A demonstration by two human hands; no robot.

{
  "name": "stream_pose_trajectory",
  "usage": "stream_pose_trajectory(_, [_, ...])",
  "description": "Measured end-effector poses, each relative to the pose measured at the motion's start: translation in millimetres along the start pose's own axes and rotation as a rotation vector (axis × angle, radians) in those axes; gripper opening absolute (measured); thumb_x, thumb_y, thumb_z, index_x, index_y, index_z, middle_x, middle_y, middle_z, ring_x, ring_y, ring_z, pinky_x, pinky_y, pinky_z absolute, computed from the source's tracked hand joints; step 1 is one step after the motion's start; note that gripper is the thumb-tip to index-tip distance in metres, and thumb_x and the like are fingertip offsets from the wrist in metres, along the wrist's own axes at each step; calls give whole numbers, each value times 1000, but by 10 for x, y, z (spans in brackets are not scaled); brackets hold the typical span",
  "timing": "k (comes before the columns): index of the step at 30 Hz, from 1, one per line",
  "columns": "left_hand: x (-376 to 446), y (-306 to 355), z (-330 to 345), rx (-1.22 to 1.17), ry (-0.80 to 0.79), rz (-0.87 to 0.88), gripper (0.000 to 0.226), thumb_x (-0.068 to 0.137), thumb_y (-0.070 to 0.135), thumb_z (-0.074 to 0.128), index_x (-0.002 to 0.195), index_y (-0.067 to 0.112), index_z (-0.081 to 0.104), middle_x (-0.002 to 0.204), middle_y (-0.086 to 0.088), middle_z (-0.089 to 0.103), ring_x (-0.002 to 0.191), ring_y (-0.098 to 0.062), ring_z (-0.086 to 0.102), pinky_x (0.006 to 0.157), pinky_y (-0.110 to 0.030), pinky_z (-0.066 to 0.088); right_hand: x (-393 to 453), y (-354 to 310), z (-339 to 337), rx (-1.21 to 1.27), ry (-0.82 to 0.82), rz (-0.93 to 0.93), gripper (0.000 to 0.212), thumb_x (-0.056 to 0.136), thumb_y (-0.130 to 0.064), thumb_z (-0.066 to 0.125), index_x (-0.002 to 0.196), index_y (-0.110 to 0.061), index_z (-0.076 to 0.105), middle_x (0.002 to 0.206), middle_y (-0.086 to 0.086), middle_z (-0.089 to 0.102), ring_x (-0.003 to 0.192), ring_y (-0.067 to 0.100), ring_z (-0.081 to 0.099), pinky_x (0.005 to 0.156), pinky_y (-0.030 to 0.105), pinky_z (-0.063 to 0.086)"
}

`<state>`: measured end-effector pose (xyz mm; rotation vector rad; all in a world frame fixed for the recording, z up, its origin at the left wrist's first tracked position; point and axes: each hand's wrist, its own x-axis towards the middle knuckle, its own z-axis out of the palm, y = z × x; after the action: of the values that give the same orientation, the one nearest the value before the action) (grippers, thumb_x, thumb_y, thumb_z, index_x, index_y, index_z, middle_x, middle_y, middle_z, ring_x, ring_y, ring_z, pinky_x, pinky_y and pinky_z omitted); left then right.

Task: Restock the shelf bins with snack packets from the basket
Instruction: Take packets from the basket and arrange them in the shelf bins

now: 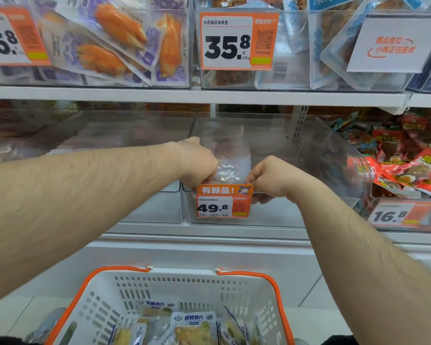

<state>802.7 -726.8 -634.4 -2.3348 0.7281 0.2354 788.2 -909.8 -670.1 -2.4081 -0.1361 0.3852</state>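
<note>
I am reaching both bare arms forward to a clear plastic bin (271, 155) on the middle shelf. My left hand (197, 165) is curling its fingers over the bin's front rim, just left of an orange price tag (224, 201) reading 49.8 that is clipped to the front wall. My right hand (269, 179) is gripping the same rim just right of the tag, its fingers curled over the edge and partly hidden behind it. Between my hands, inside the bin, a clear snack packet (228, 170) is lying against the front; I cannot tell whether either hand is touching it. Below my arms, a white basket (105, 302) with orange handles is sitting low in the view, holding several packets of fish snacks (194, 324). To the right, a neighbouring bin is holding red packets (408, 158). On the shelf above, bins are showing orange-and-purple packets (120, 38) and a 35.8 tag (237, 41).
</note>
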Motion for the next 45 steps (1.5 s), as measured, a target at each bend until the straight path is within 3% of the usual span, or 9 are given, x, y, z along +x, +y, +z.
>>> stream_pose_trajectory(5, [50, -37, 100, -9, 44, -48, 27, 95, 29, 57, 69, 26, 57, 69, 14, 54, 70, -7, 46, 91, -37, 29, -21, -15, -28, 6, -33, 31, 19, 93, -13, 61, 92, -4, 78, 83, 11, 77, 87, 23, 74, 70, 28, 61])
stream_pose_trajectory(10, [-126, -98, 182, -57, 235, -144, 21, 92, 45, 55, 96, 31, 69, 94, 11, 66, 102, -15, 55, 96, -40, 30, -41, -23, -43, -61, 0, 43, 17, 91, -13, 62, 89, -5, 78, 80, 10, 76, 81, 21, 75, 70, 30, 62])
stream_pose_trajectory(16, [-759, 159, 323, -416, 590, -211, 24, 92, 41, 54, 112, 35, 67, 112, 14, 65, 114, -12, 48, 93, -36, 28, -200, -194, 101, -45, 577, -158, 18, 82, -11, 62, 88, -23, 75, 84, -7, 70, 85, 16, 68, 78, 31, 56])
stream_pose_trajectory(20, [-1188, 457, 582, -708, 572, -186, 22, 90, 40, 60, 109, 33, 69, 109, 16, 67, 108, -10, 55, 89, -31, 33, -547, -497, 489, 27, 748, -421, 16, 80, -8, 61, 83, -17, 74, 63, -18, 57, 68, 11, 59, 70, 24, 49])
stream_pose_trajectory(25, [-1470, 670, 1160, -803, 246, -156, 23, 85, 41, 63, 106, 34, 70, 104, 16, 70, 102, -9, 62, 93, -29, 45, -650, -562, 1328, 115, 449, -504, 17, 76, -5, 63, 74, -19, 72, 60, -13, 58, 57, 7, 53, 60, 14, 41])
stream_pose_trajectory(32, [-1535, 779, 1647, -1027, 45, -152, 14, 88, 33, 64, 100, 30, 71, 85, 20, 63, 81, -2, 58, 74, -24, 46, -369, 34, 2274, -541, -210, -269, 22, 87, -16, 54, 102, -21, 70, 104, 0, 70, 99, 23, 61, 83, 32, 52])
stream_pose_trajectory(36, [-1437, 935, 1804, -1063, -93, -55, 15, 91, 34, 63, 103, 29, 71, 96, 18, 67, 89, -4, 61, 84, -28, 51, -290, 631, 2725, -742, -580, -25, 15, 85, -9, 58, 92, -13, 71, 90, 7, 65, 85, 23, 58, 78, 29, 45])
stream_pose_trajectory(41, [-1324, 1013, 1836, -999, -175, 72, 22, 92, 36, 60, 109, 27, 68, 109, 14, 67, 102, -10, 61, 94, -37, 50, -420, 1173, 3046, -717, -734, 225, 16, 84, -16, 66, 99, -10, 68, 92, 7, 70, 70, 17, 63, 66, 29, 52])
stream_pose_trajectory(45, [-1268, 1002, 1789, -974, -198, 95, 26, 93, 39, 58, 116, 30, 65, 114, 15, 64, 104, -10, 59, 97, -37, 48, -519, 1288, 3143, -789, -713, 201, 27, 85, -19, 66, 111, -15, 59, 110, 8, 63, 89, 21, 58, 78, 33, 51])
